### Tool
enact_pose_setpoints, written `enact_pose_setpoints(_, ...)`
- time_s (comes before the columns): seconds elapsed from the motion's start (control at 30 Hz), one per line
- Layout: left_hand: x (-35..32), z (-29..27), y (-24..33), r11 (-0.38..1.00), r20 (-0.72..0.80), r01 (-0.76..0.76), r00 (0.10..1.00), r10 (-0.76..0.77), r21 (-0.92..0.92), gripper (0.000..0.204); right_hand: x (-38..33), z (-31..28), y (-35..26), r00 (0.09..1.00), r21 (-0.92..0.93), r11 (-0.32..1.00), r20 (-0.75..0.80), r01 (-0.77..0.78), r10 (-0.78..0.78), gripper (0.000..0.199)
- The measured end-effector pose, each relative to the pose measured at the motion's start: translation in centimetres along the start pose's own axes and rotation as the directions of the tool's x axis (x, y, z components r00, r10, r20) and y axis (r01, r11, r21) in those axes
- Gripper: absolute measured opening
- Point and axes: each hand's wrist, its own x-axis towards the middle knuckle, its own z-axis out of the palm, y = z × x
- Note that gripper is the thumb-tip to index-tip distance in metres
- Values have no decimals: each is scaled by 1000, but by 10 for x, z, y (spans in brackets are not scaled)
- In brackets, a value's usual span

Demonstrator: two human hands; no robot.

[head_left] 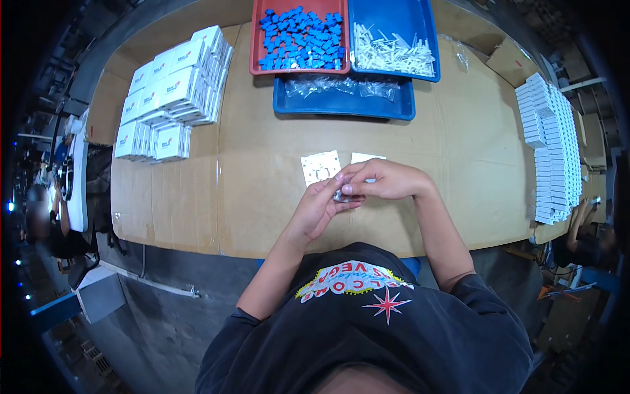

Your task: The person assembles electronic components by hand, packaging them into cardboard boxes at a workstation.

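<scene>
My left hand (318,209) and my right hand (392,179) meet over the near middle of the table, fingers closed together. Between them is a small, shiny, greyish thing (339,196), mostly hidden by the fingers, so its kind cannot be made out. Just beyond my left hand lies a flat white square piece (320,164) with dark marks and a curved shape on it. A second flat white piece (366,157) lies behind my right hand, which partly covers it.
A red tray (252,52) of small blue parts and a blue tray (434,52) of thin white pieces rest at the far side, above another blue tray (344,113) with clear plastic. White boxes are stacked at left (161,88) and right (551,148). People sit beyond both sides.
</scene>
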Motion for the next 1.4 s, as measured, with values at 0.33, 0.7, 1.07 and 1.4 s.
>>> enact_pose_setpoints(0.33, -7, 5, 4, 969, 77, -14, 997, -5, 245, 45, -1, -48, -7, 991, -17, 995, -85, 98, -99, 27)
enact_pose_setpoints(0.7, -17, 15, 1, 843, 148, -260, 965, 215, 470, 34, 75, -175, 25, 363, -600, 659, -800, -454, -478, 16)
enact_pose_setpoints(1.07, -19, 4, 4, 892, 45, -248, 967, 249, 379, 38, 85, -215, 24, 245, -498, 751, -867, -434, -433, 25)
enact_pose_setpoints(1.4, -13, 5, 1, 975, 22, -172, 985, 171, 142, 52, 7, -179, -52, 320, 144, 777, -945, 612, -76, 18)
